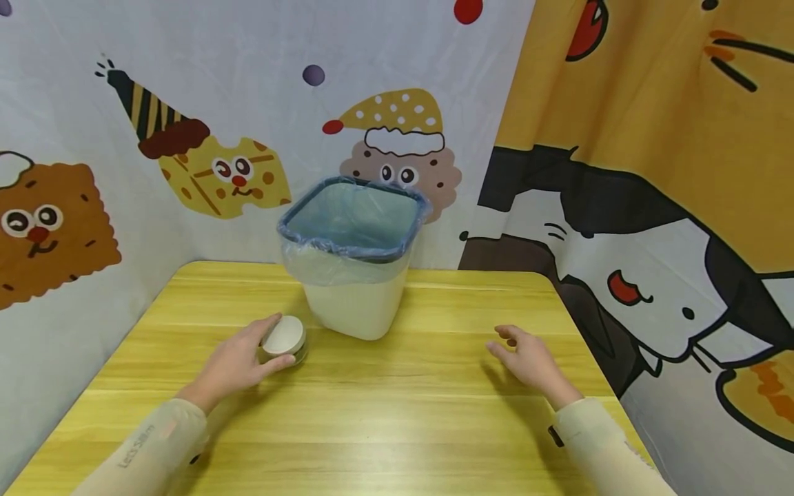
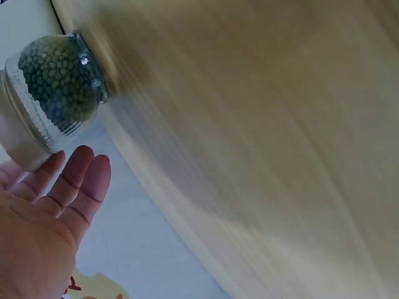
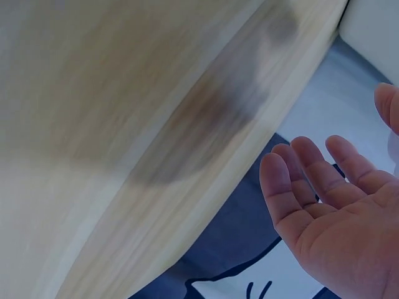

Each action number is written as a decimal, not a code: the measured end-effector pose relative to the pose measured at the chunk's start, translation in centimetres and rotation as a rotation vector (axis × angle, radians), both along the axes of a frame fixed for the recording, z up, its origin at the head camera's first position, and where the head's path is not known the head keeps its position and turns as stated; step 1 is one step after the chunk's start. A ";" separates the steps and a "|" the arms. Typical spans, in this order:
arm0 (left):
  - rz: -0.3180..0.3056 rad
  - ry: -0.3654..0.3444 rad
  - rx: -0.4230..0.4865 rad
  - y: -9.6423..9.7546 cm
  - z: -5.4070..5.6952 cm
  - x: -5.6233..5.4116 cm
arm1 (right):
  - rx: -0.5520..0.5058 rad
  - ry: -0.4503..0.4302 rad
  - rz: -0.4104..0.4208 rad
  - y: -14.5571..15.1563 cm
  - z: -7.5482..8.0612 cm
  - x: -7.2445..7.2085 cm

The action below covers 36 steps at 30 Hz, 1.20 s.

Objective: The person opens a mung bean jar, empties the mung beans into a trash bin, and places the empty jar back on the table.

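Observation:
A small glass jar (image 2: 57, 78) packed with green beans stands on the wooden table under a pale lid (image 1: 285, 336). My left hand (image 1: 238, 362) holds it from the left, thumb across its front and index fingertip at the far edge of the lid. In the left wrist view the other fingers (image 2: 87, 190) extend past the lid. Over the right side of the table, my right hand (image 1: 530, 358) holds nothing; its fingers are loosely bent and apart from the thumb.
A white bin (image 1: 356, 303) lined with a clear bluish bag (image 1: 335, 265) stands upright toward the back, right of the jar. The wooden table (image 1: 372, 420) has rounded far corners. Cartoon-printed cloth (image 1: 236, 41) hangs behind and along the sides.

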<state>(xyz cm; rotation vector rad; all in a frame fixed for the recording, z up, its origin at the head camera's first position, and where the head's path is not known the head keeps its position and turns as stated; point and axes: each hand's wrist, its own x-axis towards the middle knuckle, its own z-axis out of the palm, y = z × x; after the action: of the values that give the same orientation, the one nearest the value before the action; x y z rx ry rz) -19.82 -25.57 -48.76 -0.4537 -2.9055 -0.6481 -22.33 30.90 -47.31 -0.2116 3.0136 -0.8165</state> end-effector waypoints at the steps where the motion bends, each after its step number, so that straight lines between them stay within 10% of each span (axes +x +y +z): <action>1: 0.003 -0.006 0.007 0.1 0.0 0.0 | -0.006 0.002 0.005 -0.1 0.0 0.1; 36: -0.017 0.018 0.075 2.5 -0.7 0.5 | -0.067 -0.001 0.042 -3.3 -0.8 2.1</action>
<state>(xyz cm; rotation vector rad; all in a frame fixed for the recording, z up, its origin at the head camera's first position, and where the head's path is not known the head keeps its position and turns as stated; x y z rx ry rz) -19.33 -23.03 -49.45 -0.4731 -2.8517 -0.7488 -20.20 27.60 -48.10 -0.2750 2.9723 -0.9148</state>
